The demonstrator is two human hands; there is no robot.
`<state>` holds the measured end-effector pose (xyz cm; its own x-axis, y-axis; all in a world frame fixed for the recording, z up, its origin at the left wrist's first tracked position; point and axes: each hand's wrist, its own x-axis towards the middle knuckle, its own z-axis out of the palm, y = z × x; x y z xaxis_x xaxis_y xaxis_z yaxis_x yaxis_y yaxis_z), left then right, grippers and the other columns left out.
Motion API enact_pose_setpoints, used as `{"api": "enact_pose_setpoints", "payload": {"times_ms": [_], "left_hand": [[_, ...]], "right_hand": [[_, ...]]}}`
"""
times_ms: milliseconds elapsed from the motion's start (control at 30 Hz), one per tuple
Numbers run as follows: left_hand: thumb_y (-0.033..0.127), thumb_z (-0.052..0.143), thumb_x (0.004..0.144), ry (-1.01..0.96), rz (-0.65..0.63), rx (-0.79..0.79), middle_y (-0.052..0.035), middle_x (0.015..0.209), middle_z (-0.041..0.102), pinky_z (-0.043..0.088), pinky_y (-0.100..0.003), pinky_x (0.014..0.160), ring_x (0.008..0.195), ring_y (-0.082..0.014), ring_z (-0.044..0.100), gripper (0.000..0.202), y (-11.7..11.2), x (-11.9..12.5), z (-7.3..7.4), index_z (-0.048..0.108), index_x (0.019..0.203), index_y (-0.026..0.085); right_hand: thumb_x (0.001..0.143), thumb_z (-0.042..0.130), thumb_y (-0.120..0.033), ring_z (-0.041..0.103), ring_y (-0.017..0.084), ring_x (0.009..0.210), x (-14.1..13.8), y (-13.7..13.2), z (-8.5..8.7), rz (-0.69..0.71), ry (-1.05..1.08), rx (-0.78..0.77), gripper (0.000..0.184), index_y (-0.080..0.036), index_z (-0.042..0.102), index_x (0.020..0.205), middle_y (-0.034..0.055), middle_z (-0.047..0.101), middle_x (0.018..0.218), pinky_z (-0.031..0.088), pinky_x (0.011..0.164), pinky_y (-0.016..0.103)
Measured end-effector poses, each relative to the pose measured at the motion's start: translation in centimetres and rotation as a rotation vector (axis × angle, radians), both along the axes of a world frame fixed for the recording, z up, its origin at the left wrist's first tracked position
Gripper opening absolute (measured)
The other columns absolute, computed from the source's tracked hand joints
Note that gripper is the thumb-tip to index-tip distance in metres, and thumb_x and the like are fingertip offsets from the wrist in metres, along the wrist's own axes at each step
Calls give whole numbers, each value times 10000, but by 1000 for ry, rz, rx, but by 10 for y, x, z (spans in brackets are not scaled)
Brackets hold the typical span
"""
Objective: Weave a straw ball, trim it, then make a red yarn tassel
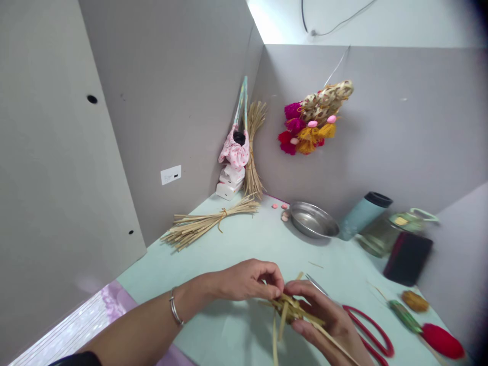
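Both of my hands work on a small woven piece of tan straw strips (pixel 292 310) just above the pale green table (pixel 236 244). My left hand (pixel 247 279), with a silver bracelet on its wrist, pinches the strips at the top of the piece. My right hand (pixel 328 320) cradles the piece from below, fingers curled round it. Loose strip ends hang down and stick out to the right.
Red-handled scissors (pixel 368 335) lie right of my hands. A tied straw bundle (pixel 208 223) lies at the back left, another stands in the corner. A steel bowl (pixel 313 219), a teal tumbler (pixel 364 213), a glass jar, a dark case and yarn tassels sit at the right.
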<state>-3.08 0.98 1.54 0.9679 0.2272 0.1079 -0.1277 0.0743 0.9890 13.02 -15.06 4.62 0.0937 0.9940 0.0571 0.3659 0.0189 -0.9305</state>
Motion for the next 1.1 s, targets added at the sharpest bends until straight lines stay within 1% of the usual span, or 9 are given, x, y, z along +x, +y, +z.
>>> {"api": "enact_pose_setpoints", "payload": {"times_ms": [100,300,433,533,633,733,833,933,1100], "left_hand": [[332,684,808,7,-10,-12,9,798,577,387,-214,670,719,-104,495,207,1,1,-2,620,902,160],[223,631,800,24,-13,71,14,809,586,400,-237,748,758,-116,517,83,6,-4,12,608,855,165],[212,616,798,55,16,134,28,801,575,374,-225,728,747,-108,490,60,14,-9,20,607,842,172],[224,609,806,65,-55,67,14,799,602,391,-240,772,778,-118,531,63,18,-8,16,601,830,165],[229,603,805,51,-105,-83,-14,841,637,424,-281,812,787,-133,583,80,17,-4,10,584,838,159],[252,624,786,45,-49,-237,-40,861,653,444,-298,799,769,-140,605,123,12,1,4,566,829,152],[276,628,782,53,9,-299,-47,847,651,455,-284,777,759,-137,607,148,7,5,2,557,813,150],[290,627,779,56,28,-308,-33,804,631,462,-270,730,713,-128,598,160,5,7,1,541,800,156],[289,631,773,56,38,-294,-24,757,612,472,-294,717,699,-152,617,160,6,9,-3,542,805,159]], "right_hand": [[894,638,-326,663,209,975,-6,3,2,-19,-30,11,136,-273,650,1019,30,658,1011,553,830,248],[832,710,-315,675,222,935,-4,1,1,-81,30,83,132,-243,682,939,50,650,1003,570,804,276],[799,738,-309,682,220,896,0,0,-2,-148,56,97,127,-230,684,883,51,644,995,573,773,281],[794,743,-307,674,217,890,-1,-1,-2,-140,24,115,127,-229,692,881,50,647,974,570,779,281],[793,752,-320,668,211,957,-3,-3,-1,-128,32,73,218,-265,705,998,42,647,1055,551,849,277],[775,775,-310,635,226,1078,-6,-3,3,-51,104,39,388,-321,672,1149,39,605,1195,515,920,289],[807,750,-293,603,226,1124,-8,-3,6,16,158,10,406,-345,646,1196,39,561,1261,484,945,305],[841,718,-288,607,207,1054,-7,-2,7,60,175,-13,347,-338,655,1179,32,602,1179,477,892,290],[768,788,-281,604,189,932,-7,-3,8,27,219,-30,289,-314,712,1044,2,617,1023,469,824,276]]}}
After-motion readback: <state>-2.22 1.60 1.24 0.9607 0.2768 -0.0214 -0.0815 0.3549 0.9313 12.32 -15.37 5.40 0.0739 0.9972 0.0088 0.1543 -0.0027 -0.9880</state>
